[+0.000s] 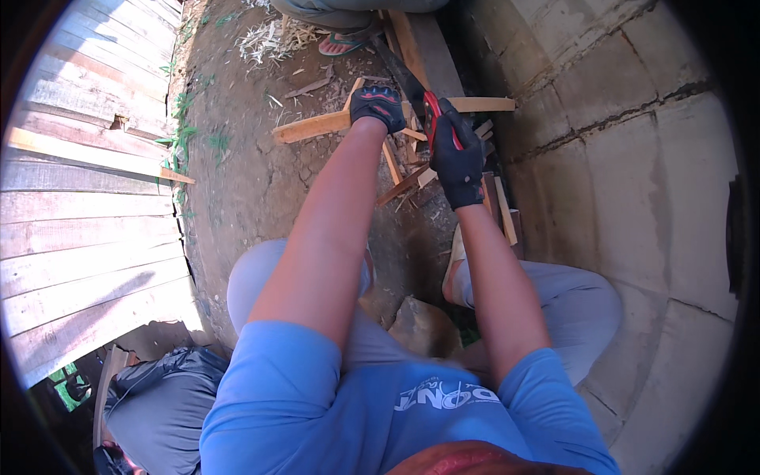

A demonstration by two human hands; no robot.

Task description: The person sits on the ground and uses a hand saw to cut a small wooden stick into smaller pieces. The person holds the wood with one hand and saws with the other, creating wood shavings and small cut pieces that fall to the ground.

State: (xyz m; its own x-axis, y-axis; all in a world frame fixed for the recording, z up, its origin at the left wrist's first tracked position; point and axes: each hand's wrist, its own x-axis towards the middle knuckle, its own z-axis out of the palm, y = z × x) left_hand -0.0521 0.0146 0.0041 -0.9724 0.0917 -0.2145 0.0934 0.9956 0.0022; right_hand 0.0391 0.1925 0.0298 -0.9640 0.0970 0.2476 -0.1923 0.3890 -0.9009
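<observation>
My right hand point(457, 154), in a black glove with red trim, is closed around the red and black handle of a handsaw point(405, 81). The dark blade points away and slightly left, crossing a long pale wooden strip point(313, 127) that lies crosswise in front of me. My left hand point(378, 107), gloved alike, is closed over this strip just left of the saw. Its fingertips face away and are partly hidden. Where the teeth meet the wood cannot be made out. Below the strip lie several short wood offcuts point(393, 162), near my right hand.
A block wall point(625, 182) stands close on the right; a plank surface point(87, 214) runs along the left. Ahead are another person's sandalled foot point(342, 44), wood shavings point(273, 41) and a thick beam point(408, 47). A stone point(423, 326) lies between my legs. Dark fabric point(170, 412) is at lower left.
</observation>
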